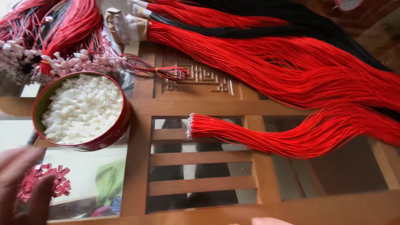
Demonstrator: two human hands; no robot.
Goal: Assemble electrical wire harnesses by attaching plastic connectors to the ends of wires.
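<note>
My left hand [23, 185] lies at the bottom left over a small heap of red plastic connector housings [58, 183], fingers spread and touching them; it grips nothing that I can see. Only a sliver of my right hand [271, 221] shows at the bottom edge, too little to tell its state. A round red tin [121, 125] full of white connector housings stands just above my left hand. A bundle of red wires [258, 135] with stripped ends lies in the middle of the table, its tips pointing left.
A glass-topped wooden table [200, 106] carries thick hanks of red wire [291, 62] and black wire [291, 21] across the top right. Finished red leads with white plugs [62, 62] pile up at the top left. A taped bundle end [125, 25] lies nearby.
</note>
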